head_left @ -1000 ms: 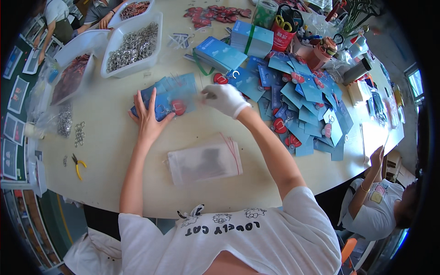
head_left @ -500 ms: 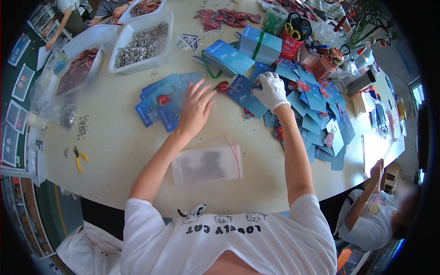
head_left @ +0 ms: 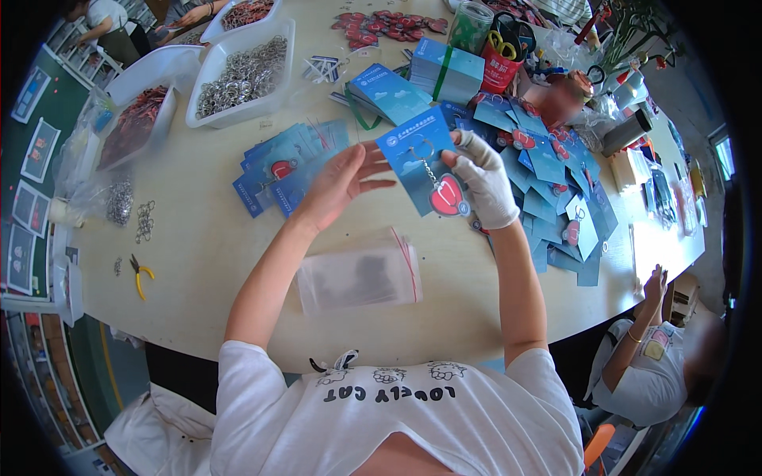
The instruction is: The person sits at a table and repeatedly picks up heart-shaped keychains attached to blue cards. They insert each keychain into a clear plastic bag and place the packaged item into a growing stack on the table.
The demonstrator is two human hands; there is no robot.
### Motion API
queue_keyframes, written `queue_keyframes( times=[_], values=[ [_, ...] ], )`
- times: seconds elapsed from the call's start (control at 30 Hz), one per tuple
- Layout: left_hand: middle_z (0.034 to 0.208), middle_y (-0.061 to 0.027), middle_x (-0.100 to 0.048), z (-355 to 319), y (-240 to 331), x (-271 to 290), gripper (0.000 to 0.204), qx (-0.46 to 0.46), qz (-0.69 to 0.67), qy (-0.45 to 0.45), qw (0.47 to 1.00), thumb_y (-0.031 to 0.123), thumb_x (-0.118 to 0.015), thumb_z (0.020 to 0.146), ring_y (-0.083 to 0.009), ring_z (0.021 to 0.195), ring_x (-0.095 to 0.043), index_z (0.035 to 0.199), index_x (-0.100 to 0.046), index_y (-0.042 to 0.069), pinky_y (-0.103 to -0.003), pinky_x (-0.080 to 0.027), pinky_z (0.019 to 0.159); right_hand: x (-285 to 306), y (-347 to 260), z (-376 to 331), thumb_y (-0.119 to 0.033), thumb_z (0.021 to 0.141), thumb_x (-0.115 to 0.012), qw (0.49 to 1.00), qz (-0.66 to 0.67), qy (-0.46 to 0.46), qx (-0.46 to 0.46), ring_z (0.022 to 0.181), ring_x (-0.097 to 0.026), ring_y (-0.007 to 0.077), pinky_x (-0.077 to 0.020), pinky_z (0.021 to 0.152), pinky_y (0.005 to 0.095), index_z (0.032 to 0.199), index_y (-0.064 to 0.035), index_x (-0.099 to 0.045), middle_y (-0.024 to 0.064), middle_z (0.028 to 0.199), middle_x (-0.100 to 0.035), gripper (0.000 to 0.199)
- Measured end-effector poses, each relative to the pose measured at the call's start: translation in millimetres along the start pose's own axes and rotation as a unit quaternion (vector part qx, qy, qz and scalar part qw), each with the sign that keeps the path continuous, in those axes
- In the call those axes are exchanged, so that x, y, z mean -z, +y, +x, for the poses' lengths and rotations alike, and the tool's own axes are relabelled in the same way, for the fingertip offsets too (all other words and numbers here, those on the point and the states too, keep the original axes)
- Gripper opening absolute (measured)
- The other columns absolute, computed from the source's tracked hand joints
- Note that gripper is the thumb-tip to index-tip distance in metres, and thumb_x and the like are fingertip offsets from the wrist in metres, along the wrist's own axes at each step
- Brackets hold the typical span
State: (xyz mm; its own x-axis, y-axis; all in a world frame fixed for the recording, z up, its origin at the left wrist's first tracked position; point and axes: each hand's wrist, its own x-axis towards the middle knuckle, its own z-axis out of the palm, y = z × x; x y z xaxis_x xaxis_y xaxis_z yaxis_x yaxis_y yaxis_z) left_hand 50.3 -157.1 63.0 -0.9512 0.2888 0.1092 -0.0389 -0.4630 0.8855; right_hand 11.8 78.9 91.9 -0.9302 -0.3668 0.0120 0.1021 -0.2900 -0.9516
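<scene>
In my right hand (head_left: 486, 176), which wears a white glove, a blue card (head_left: 409, 170) is pinched by its right edge and lifted off the table. A keychain (head_left: 448, 196) with a red heart-shaped charm hangs on the card's front. My bare left hand (head_left: 345, 181) is at the card's left edge, fingers apart and stretched toward it; whether they touch it I cannot tell. Left of that hand lies a group of blue cards (head_left: 262, 170) with clear sleeves and a red charm. Below the hands rests a stack of clear plastic bags (head_left: 357, 278) with red seal strips.
A heap of blue cards with keychains (head_left: 548, 206) spreads on the right. Behind are card stacks (head_left: 389, 91), a bin of metal rings (head_left: 242, 79) and red charms (head_left: 381, 30). Yellow-handled pliers (head_left: 143, 278) lie left. Another person (head_left: 643, 365) sits at the right.
My right hand has picked up a card with a keychain from beside the heap and brought it nearer. My left hand has turned and moved to the card's left edge.
</scene>
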Motion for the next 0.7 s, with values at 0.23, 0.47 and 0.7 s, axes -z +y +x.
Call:
queue_keyframes(
  times=[0.23,0.47,0.7],
  values=[
    [0.092,-0.0028,-0.069,-10.3,-9.6,-24.2,0.023,0.045,0.190,0.135,0.971,0.016,-0.073,0.084,-0.0067,0.079,-0.064,0.100,-0.066,0.000,-0.023,-0.052,0.071,-3.4,65.3,-7.5,-0.014,0.088,-0.069,0.985,0.125,0.008,-0.122,0.090,-0.061,0.0089,-0.0505,0.081,0.0247,0.112,0.0000,-0.062,0.0022,0.097,-0.066,0.029],
    [0.094,-0.0038,-0.068,-19.5,-18.6,-32.8,0.018,-0.132,0.201,0.216,0.946,0.008,-0.068,0.088,-0.0069,0.083,-0.062,0.103,-0.064,-0.001,-0.022,-0.049,0.071,-38.5,70.2,-43.9,-0.033,0.091,-0.064,0.980,0.148,0.003,-0.133,0.108,-0.057,0.0160,-0.0504,0.090,0.0330,0.126,0.0013,-0.046,0.0077,0.118,-0.057,0.052],
    [0.098,-0.0083,-0.057,-75.3,-28.7,-20.5,0.041,-0.030,0.672,0.050,0.738,0.019,-0.079,0.074,-0.0244,0.100,-0.052,0.105,-0.058,0.003,-0.036,-0.042,0.087,-24.7,54.6,-53.7,-0.024,0.096,-0.057,0.976,-0.120,0.182,-0.013,0.081,-0.046,0.0064,-0.0397,0.073,0.0220,0.114,-0.0009,-0.054,-0.0005,0.095,-0.057,0.030]
  ],
)
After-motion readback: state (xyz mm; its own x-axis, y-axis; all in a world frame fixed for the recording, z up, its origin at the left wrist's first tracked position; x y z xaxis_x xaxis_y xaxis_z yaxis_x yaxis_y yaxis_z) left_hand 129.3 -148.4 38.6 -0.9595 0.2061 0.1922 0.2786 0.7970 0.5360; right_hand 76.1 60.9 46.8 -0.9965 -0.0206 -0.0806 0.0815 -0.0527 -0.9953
